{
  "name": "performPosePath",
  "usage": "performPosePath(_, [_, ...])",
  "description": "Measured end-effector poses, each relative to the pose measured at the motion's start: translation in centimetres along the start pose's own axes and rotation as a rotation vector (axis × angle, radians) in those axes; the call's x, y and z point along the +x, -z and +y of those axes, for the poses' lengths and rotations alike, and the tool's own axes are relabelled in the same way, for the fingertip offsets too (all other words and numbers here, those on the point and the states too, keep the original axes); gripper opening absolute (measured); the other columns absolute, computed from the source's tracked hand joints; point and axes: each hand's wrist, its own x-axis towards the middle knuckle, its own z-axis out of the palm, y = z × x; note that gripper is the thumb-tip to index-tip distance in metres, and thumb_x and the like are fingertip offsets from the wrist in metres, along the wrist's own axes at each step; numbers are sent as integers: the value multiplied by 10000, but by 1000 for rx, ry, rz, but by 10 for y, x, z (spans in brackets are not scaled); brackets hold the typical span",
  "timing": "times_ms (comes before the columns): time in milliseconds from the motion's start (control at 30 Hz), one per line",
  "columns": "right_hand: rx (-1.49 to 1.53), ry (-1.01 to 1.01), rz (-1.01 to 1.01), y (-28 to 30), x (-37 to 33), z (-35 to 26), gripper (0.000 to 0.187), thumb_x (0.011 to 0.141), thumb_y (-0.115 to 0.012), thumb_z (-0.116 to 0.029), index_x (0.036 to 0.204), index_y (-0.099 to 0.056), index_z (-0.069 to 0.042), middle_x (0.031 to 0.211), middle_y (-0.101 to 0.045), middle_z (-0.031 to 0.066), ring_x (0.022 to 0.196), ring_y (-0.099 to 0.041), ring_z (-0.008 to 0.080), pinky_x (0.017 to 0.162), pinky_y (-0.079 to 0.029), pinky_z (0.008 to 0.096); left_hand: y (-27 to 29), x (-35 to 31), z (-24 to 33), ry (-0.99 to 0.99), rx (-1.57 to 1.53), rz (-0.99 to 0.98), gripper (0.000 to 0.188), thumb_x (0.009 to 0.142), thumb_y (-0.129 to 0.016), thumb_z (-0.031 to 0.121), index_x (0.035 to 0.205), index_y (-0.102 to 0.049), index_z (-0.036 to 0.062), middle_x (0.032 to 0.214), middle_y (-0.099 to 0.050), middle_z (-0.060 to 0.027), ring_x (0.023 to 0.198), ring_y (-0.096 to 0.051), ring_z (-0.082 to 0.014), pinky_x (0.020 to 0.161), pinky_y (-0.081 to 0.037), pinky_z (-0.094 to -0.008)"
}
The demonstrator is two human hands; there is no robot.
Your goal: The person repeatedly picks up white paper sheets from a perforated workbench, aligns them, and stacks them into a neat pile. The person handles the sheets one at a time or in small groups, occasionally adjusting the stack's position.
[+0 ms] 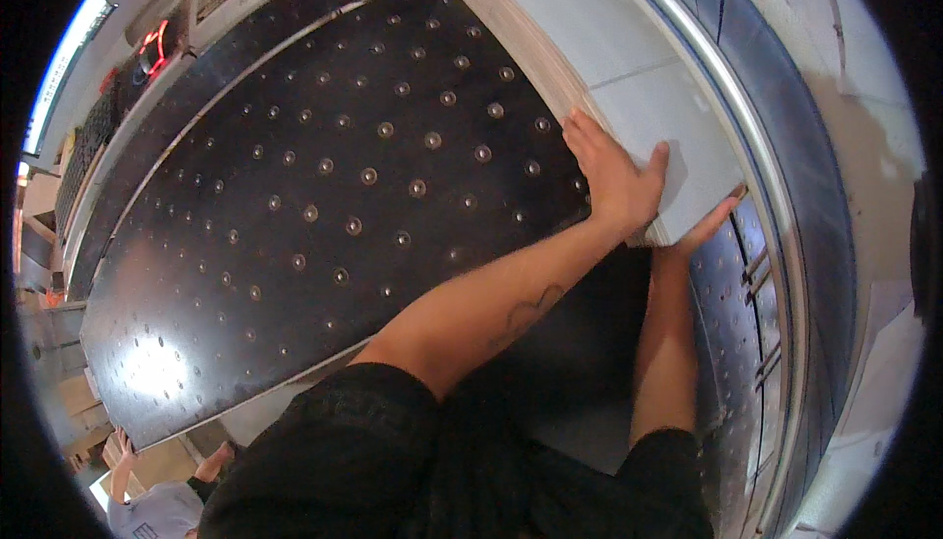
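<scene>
On black ball-studded table (324, 205), both hands' fingers (589, 141) clasp grey sheet stack (648, 107).

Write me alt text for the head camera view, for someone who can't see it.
Seen from above, a person's left hand and right hand grip the near end of a thick stack of pale sheets. The stack lies on a black table studded with ball rollers, alongside a metal rail.
</scene>
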Motion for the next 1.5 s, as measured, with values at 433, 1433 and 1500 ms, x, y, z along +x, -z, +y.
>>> performPosePath(433, [-153,112,-141,18,1,8,807,1081,-298,-664,1668,-148,-131,1666,-267,81,1506,-307,245,1255,-209,468,138,261,-1,243,-34,-46,1168,805,-774,608,1563,-274,-125,1512,-485,-306,1330,-562,-404,1089,-468,-474])
performPosePath(1433, [195,-200,-139,63,5,0,843,1016,-438,-725,1556,-447,-77,1418,-608,185,1242,-642,259,1032,-548,408,180,375,-59,-1184,713,48,744,938,-706,546,1437,-570,11,1507,-437,-263,1421,-400,-373,1193,-323,-446])
performPosePath(1500, [151,-187,-165,64,6,0,834,1016,-447,-719,1552,-450,-80,1398,-616,187,1221,-655,261,1009,-562,405,188,383,-48,-1070,671,-3,554,944,-704,417,1411,-624,130,1532,-429,-253,1428,-423,-379,1192,-343,-429])
